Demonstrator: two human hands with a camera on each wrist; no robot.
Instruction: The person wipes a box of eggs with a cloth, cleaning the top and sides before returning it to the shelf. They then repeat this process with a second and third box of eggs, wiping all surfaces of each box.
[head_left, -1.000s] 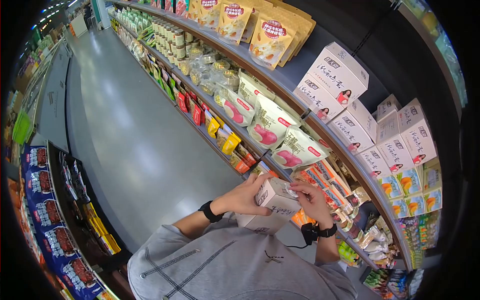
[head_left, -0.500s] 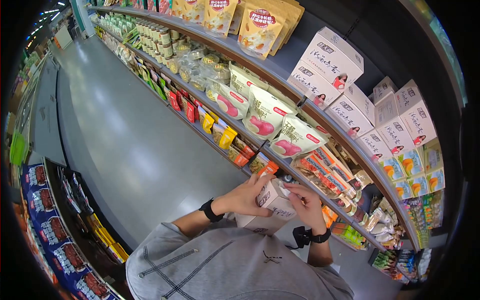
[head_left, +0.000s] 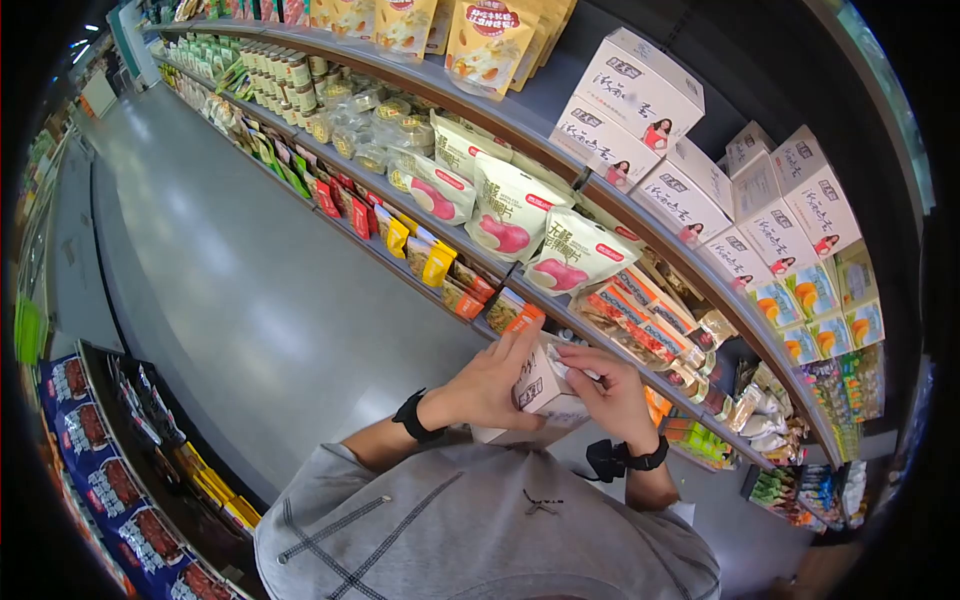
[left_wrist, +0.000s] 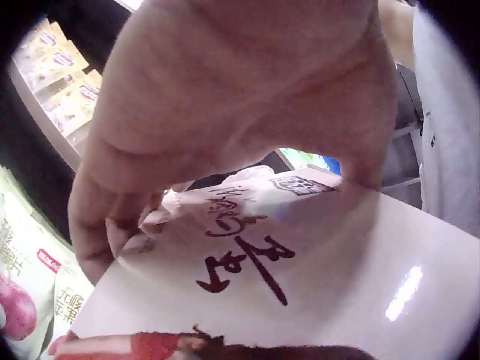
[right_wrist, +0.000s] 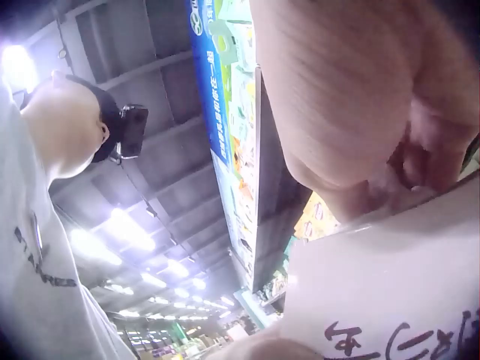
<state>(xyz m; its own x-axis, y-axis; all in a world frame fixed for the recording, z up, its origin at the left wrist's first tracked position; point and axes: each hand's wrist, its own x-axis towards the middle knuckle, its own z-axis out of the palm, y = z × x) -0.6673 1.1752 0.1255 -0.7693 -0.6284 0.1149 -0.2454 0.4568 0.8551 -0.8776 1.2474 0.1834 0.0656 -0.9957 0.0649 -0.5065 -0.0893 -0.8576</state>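
A white carton (head_left: 548, 388) with dark brush-style lettering is held in front of the chest. My left hand (head_left: 483, 388) grips it from the left side, thumb across the near face and fingers stretched over the far side. My right hand (head_left: 612, 398) is at the carton's upper end, its fingertips pinching a small crumpled white piece (head_left: 592, 374) there. In the left wrist view the lettered carton face (left_wrist: 337, 262) lies below the palm, with part of a red printed figure along the bottom. The right wrist view shows the curled fingers right at the carton's edge (right_wrist: 375, 247).
Similar white cartons (head_left: 640, 92) are stacked on the upper shelf to the right. Below them stand pale snack pouches (head_left: 508, 212) and orange-and-white packs (head_left: 630, 318). A grey aisle floor (head_left: 250, 270) runs along the left, bordered by a rack of blue packets (head_left: 110, 455).
The head view has shifted, so the shelves appear further left and higher. My right fingers have moved left across the carton's upper end. The left hand keeps its grip.
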